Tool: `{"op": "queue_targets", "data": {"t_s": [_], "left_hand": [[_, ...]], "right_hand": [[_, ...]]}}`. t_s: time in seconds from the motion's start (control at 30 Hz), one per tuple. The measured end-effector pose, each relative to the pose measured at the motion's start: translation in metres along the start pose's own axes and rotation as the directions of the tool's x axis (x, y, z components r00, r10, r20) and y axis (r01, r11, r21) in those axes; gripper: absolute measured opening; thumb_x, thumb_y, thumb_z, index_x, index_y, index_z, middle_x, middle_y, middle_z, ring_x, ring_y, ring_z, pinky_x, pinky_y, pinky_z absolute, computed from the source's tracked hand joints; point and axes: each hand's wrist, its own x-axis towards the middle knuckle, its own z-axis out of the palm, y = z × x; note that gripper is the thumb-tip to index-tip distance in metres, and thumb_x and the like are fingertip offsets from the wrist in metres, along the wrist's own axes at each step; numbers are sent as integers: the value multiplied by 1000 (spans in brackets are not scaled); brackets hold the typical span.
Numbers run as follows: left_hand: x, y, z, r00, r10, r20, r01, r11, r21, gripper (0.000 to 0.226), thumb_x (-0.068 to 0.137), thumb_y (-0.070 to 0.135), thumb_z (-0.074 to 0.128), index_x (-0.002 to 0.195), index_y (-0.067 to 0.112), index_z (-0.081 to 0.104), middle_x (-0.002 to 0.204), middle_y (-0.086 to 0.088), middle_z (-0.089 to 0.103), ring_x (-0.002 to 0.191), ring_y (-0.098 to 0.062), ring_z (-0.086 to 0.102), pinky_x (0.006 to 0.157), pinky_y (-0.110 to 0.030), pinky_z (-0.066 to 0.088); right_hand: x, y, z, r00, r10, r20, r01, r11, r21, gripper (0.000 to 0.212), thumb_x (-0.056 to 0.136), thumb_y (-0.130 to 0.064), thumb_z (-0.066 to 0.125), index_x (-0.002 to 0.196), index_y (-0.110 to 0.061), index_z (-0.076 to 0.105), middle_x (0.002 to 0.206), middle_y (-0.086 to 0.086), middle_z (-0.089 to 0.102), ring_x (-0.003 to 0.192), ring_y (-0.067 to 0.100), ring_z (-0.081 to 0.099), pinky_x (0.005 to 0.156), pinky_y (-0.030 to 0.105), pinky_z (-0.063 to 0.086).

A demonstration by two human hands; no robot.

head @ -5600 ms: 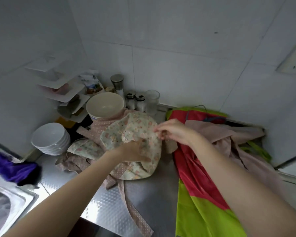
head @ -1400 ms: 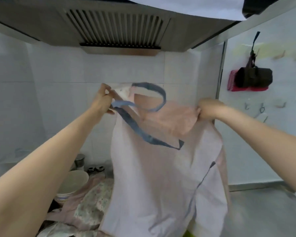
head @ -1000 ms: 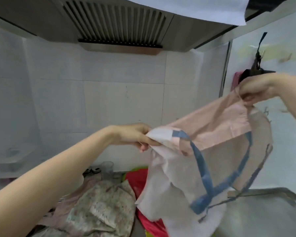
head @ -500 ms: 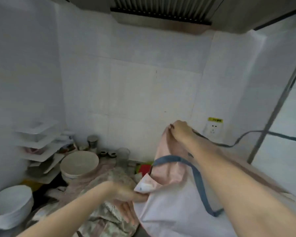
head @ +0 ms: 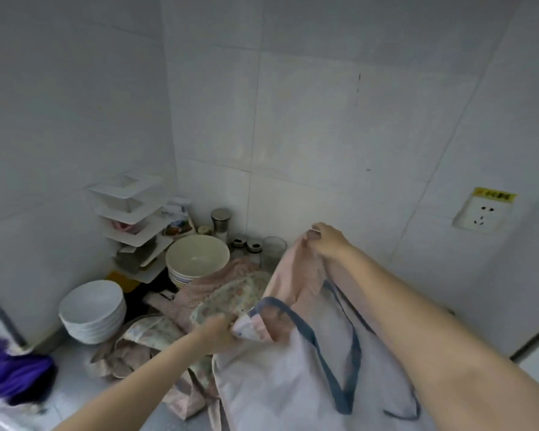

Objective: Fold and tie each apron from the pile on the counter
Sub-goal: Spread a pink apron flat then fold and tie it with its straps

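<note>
I hold a pale pink and white apron (head: 280, 381) with a blue neck strap (head: 330, 362) spread over the counter. My left hand (head: 215, 332) pinches its near top corner. My right hand (head: 327, 241) grips the far top corner, raised near the back wall. The blue strap loops across the cloth between my arms. A crumpled floral apron (head: 231, 297) and a dotted pink one (head: 196, 290) lie to the left, partly under the held apron.
A stack of white bowls (head: 92, 309) and a cream bowl (head: 196, 259) sit at the left, with a white corner shelf (head: 131, 213), spice jars (head: 246, 244) and a glass (head: 273, 248) at the back. A purple cloth (head: 10, 371) lies far left. A wall socket (head: 479, 213) is at right.
The apron came down from being held up high in the air toward the counter. My left hand dropped low and my right hand moved to the back; the view tilted down.
</note>
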Motion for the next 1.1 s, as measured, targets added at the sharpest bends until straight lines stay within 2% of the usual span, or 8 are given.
{"op": "queue_targets", "data": {"t_s": [0.13,0.23,0.3,0.4,0.5,0.83,0.93,1.1], "left_hand": [[-3,-23,2,972,-143,-189,165,981,105,57,91,20,47,142,11,23,125,-14,54,111,-31,56,86,-36,46],[-7,-19,6,964,-118,-238,197,919,341,69,91,21,51,146,13,11,144,-12,30,129,-34,38,101,-42,37],[-5,2,12,948,98,-303,46,899,435,62,92,25,48,145,16,16,147,-8,24,133,-31,29,106,-40,28],[5,39,26,880,431,-199,-283,813,508,54,94,18,41,144,17,21,152,-3,20,137,-24,24,109,-37,23],[26,72,51,819,573,24,-465,639,612,59,91,9,42,145,17,21,154,-2,16,140,-23,17,113,-40,22],[120,127,66,846,522,111,-439,563,700,64,90,8,46,146,17,18,156,-5,10,139,-28,17,109,-40,27],[136,134,67,860,499,110,-415,555,721,69,89,8,51,147,18,14,155,-7,10,138,-33,19,108,-44,27],[156,147,67,905,420,59,-283,495,821,71,90,24,57,147,16,15,151,-7,19,135,-32,20,109,-50,24]], "right_hand": [[-19,5,42,932,-221,288,242,969,-40,56,92,-4,48,145,-13,31,144,9,38,135,28,35,106,28,31],[-40,45,44,941,-80,329,123,986,-113,57,93,1,42,147,-9,24,150,9,31,136,24,34,107,27,28],[-47,89,39,968,48,248,-8,987,-159,49,93,-1,42,141,-7,35,145,11,40,130,24,42,101,27,34],[-64,153,37,942,226,248,-172,960,-221,36,97,-16,45,131,-8,47,135,7,49,119,24,50,80,22,40],[-85,200,55,869,377,321,-345,926,-153,53,92,-9,55,140,-8,32,139,6,42,125,27,45,90,24,39],[-80,254,103,849,330,413,-131,888,-441,105,78,-54,66,150,-14,1,156,10,9,141,30,19,113,38,26],[-72,259,109,888,289,358,-102,883,-458,91,75,-52,68,145,-12,26,149,10,31,132,29,36,106,38,36],[-55,264,86,930,256,263,-167,934,-317,24,91,-23,52,106,-10,65,100,4,64,90,22,60,63,13,39]]}}
